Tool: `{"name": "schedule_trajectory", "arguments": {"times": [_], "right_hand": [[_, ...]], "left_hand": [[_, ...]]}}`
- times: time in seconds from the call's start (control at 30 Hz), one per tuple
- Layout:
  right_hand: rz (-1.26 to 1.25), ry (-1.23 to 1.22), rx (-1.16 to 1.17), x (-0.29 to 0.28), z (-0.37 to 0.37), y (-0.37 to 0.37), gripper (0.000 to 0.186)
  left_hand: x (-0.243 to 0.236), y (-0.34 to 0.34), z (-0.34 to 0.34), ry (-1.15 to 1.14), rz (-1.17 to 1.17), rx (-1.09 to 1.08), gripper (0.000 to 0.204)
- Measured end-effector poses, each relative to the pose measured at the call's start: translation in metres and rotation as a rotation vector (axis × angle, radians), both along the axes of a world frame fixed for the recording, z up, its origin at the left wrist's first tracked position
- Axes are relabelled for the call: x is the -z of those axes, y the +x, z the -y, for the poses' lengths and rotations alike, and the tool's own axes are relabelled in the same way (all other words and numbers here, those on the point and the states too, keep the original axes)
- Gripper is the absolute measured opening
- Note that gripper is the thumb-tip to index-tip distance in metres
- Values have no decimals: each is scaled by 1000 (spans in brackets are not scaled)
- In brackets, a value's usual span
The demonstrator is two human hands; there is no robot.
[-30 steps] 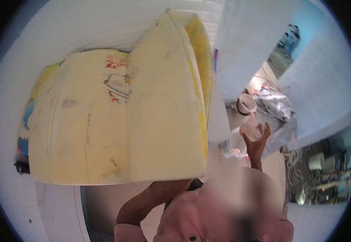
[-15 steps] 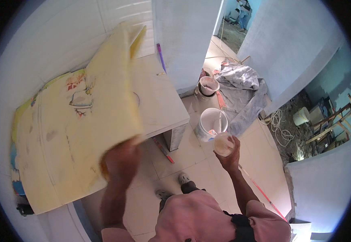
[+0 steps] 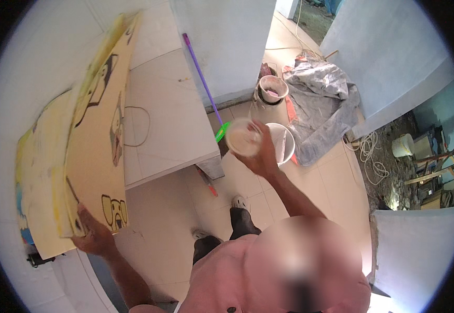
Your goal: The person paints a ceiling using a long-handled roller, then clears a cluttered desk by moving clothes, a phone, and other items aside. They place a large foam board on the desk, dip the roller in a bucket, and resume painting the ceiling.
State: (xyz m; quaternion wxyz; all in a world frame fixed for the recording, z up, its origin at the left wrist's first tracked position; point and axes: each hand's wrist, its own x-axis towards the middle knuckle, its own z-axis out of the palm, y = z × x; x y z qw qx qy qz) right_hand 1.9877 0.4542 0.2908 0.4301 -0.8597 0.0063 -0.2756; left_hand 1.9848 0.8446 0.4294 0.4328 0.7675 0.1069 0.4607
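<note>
A yellow padded mat (image 3: pixel 99 151) with cartoon drawings on one face stands folded up on its edge at the left, over a flat yellow part. My left hand (image 3: pixel 95 235) is closed around its lower near corner. In my right hand (image 3: pixel 263 159) is a round, translucent plastic tub (image 3: pixel 243 137), held up in front of the white bucket (image 3: pixel 288 146) on the floor. The tub is slightly blurred and its contents cannot be made out. Beside the mat, the pale countertop (image 3: pixel 172 130) shows, with a thin looped cord (image 3: pixel 147 125) on it.
A purple-handled broom (image 3: pixel 201 83) with a green head leans by the wall. Beyond the white bucket are a smaller stained bucket (image 3: pixel 274 89) and a crumpled grey tarp (image 3: pixel 323 104). Coiled cable (image 3: pixel 370 156) lies near the right doorway. A red-ended bar (image 3: pixel 209 183) rests under the counter.
My left hand has swung the mat leftward, so its drawn face and more countertop show. My right hand has moved up and left with the tub.
</note>
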Motion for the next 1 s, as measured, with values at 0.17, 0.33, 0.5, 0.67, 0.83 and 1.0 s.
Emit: {"name": "schedule_trajectory", "arguments": {"times": [0.17,0.33,0.5,0.67,0.83,1.0], "right_hand": [[121,63,-148,-9,3,96,91],[51,37,-237,-14,-26,178,94],[68,29,-303,9,-71,249,96],[38,29,-198,31,-76,315,97],[27,-100,50,44,-39,395,94],[70,-91,172,12,-8,423,96]], "left_hand": [[-9,-5,8,-59,-80,-153,43],[-5,-6,15,-118,-154,-189,43],[12,-13,5,-141,-159,-236,42],[18,-30,-7,-204,-345,-247,44],[32,-44,-9,-220,-434,-307,42],[43,-61,-11,-194,-504,-308,41]]}}
